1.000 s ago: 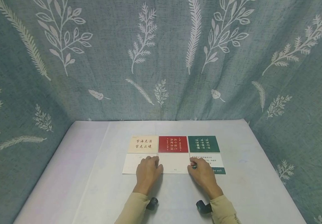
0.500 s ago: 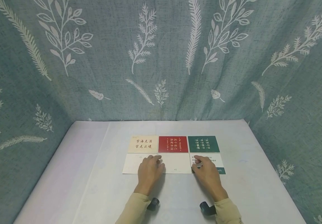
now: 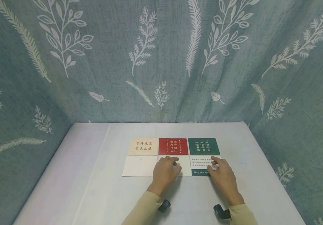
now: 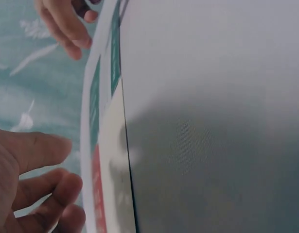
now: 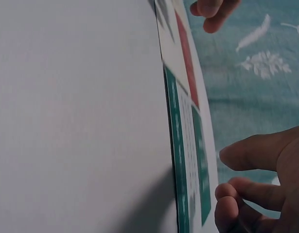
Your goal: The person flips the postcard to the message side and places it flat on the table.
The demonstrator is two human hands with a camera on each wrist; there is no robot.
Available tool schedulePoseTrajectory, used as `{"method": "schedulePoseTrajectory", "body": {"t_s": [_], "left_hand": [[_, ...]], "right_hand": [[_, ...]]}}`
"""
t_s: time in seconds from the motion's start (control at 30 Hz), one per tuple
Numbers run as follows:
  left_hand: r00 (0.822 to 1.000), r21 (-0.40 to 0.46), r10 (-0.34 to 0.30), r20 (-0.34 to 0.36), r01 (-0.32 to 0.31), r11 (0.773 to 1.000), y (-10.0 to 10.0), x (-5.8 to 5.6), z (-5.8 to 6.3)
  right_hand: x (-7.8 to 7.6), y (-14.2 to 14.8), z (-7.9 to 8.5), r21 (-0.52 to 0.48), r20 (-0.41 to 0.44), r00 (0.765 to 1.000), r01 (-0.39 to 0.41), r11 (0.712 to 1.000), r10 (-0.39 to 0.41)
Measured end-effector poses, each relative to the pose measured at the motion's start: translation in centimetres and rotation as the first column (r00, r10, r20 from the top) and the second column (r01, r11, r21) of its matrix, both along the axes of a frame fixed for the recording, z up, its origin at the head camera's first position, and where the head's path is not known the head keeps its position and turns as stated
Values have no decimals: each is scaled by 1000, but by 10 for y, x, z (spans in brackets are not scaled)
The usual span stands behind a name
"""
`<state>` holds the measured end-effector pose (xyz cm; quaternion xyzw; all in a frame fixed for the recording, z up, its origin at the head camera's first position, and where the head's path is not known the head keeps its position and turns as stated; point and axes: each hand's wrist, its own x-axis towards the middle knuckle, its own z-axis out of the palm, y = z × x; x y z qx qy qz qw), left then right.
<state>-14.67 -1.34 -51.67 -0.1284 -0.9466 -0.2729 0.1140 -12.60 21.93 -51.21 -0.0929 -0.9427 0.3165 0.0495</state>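
My left hand (image 3: 165,173) hovers over the front middle cream card (image 3: 186,167), covering much of it; its fingers are loosely bent and hold nothing. Over the right part of the white-and-green card (image 3: 199,163) is my right hand (image 3: 224,176), with thumb and fingers apart and nothing between them. In both wrist views a gap shows between the fingers and the cards. Behind lie a cream card with brown lettering (image 3: 143,147), a red card (image 3: 173,147) and a green card (image 3: 203,146). A plain off-white card (image 3: 139,165) lies front left. Edges nearly touch, forming two rows.
The cards lie flat on a white-covered table (image 3: 94,187). Blue-green curtain (image 3: 172,103) with white leaf prints surrounds its back and sides. Dark wrist-worn devices (image 3: 221,212) stick out inward beside both sleeves.
Both hands have shifted to the right. The left went from the front left card to the middle one; the right uncovered more of the white-and-green card. The cards kept their arrangement.
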Motion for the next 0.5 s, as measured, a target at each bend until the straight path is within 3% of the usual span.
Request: {"method": "schedulePoseTrajectory", "body": {"t_s": [0.2, 0.5], "left_hand": [[997, -68, -61, 43, 63, 996, 20, -5, -1], [991, -137, -91, 98, 104, 985, 43, -13, -2]], "right_hand": [[4, 19, 0, 33, 59, 998, 3, 999, -5], [4, 33, -4, 62, 111, 994, -16, 998, 9]]}}
